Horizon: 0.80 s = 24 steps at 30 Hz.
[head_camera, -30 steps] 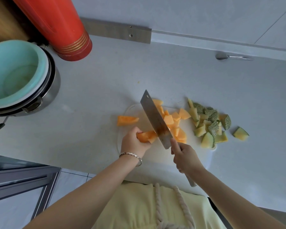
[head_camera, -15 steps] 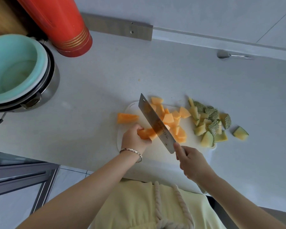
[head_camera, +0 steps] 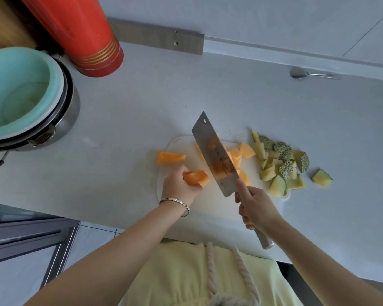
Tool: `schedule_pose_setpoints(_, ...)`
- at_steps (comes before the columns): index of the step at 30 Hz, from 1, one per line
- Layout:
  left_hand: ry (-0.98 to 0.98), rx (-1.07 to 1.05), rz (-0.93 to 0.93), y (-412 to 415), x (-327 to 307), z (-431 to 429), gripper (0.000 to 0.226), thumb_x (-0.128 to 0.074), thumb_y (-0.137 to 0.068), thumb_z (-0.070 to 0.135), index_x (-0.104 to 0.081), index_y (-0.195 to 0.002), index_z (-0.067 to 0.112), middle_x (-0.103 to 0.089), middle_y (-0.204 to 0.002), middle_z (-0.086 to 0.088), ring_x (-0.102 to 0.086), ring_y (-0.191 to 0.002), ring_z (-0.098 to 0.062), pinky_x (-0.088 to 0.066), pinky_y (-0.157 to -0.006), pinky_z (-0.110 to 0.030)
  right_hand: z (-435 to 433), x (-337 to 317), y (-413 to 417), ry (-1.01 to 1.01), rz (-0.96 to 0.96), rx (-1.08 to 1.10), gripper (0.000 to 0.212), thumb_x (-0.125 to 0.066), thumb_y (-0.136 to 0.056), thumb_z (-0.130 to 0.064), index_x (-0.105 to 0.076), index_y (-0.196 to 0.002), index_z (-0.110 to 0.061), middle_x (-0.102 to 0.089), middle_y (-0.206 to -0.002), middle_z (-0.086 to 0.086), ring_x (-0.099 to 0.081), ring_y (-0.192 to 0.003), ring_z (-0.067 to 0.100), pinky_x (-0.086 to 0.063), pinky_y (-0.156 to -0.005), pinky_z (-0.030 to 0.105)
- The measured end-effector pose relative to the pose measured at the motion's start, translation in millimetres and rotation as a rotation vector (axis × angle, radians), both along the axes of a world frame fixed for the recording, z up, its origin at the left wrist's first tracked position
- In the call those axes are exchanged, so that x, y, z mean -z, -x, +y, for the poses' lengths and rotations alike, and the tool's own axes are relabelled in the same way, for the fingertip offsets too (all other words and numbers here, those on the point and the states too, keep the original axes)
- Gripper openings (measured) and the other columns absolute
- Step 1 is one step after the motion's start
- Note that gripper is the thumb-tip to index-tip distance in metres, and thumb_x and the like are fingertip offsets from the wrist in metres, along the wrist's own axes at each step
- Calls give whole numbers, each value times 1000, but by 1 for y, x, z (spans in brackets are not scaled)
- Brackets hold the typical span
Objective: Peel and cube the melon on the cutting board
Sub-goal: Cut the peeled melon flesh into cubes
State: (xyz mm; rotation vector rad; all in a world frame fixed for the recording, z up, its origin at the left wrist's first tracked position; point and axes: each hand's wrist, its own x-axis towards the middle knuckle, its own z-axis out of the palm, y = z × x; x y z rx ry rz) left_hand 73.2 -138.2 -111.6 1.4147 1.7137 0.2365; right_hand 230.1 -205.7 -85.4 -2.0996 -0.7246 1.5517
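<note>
A white cutting board [head_camera: 210, 198] lies on the pale counter. My left hand [head_camera: 179, 186] pins a peeled orange melon strip [head_camera: 196, 178] to the board. My right hand [head_camera: 255, 207] grips the handle of a steel cleaver [head_camera: 215, 154], whose blade is raised just right of the strip with an orange bit stuck near its edge. Several orange melon cubes [head_camera: 241, 156] lie behind the blade, partly hidden by it. Another peeled slice [head_camera: 169, 158] rests at the board's left edge. A heap of green netted rind pieces [head_camera: 279, 163] covers the board's right end.
One rind piece [head_camera: 321, 178] lies alone on the counter to the right. A steel pot holding a teal bowl [head_camera: 20, 93] stands at the left, with a red thermos [head_camera: 80, 34] behind it. A metal spoon [head_camera: 305, 74] lies by the back wall.
The cleaver has lifted off the melon strip and tilted, its flat side now showing. My left hand stays on the strip, which has shifted slightly left.
</note>
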Motion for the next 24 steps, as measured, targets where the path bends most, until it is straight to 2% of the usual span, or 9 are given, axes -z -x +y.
schedule_pose_setpoints(8,-3,-1,-21,-5,0,2,23,-68,-73,10,-51,-85,21,-56,-83,4,-52,-79,-16,-38,-70,-20,-17,-5,-4,-5,-82,-125,47,-41,-92,-50,-39,-67,-10,-33,-47,-1,-27,-37,12,-26,-38,18)
schedule_pose_setpoints(12,16,-18,-42,-3,2,3,25,-70,-72,9,-57,-92,18,-58,-85,4,-54,-82,-16,-39,-72,-19,-14,3,3,-24,-152,-176,46,-39,-92,-51,-40,-69,-11,-35,-60,6,-30,-52,19,-27,-54,29)
schedule_pose_setpoints(14,18,-22,-39,-2,4,3,23,-70,-72,10,-56,-88,20,-59,-84,4,-55,-81,-17,-38,-71,-19,-9,7,9,-22,-165,-190,46,-38,-92,-52,-38,-68,-12,-36,-60,6,-30,-53,20,-28,-57,31)
schedule_pose_setpoints(18,6,-27,-52,0,4,2,27,-74,-70,12,-53,-86,21,-59,-82,4,-54,-77,-15,-38,-70,-18,-1,15,19,-41,-154,-174,47,-39,-91,-53,-32,-64,-15,-31,-56,1,-27,-52,19,-26,-54,31)
schedule_pose_setpoints(21,2,-33,-59,1,3,3,27,-73,-70,13,-52,-84,20,-57,-77,6,-54,-74,-14,-37,-68,-17,4,18,23,-26,-114,-87,48,-38,-92,-53,-40,-68,-12,-36,-58,5,-31,-49,20,-30,-48,28)
schedule_pose_setpoints(24,2,-39,-50,2,5,1,25,-71,-71,13,-55,-90,19,-57,-78,6,-53,-75,-14,-36,-67,-18,8,11,19,18,-3,29,50,-39,-93,-54,-43,-69,-10,-37,-53,4,-31,-40,17,-27,-40,20)
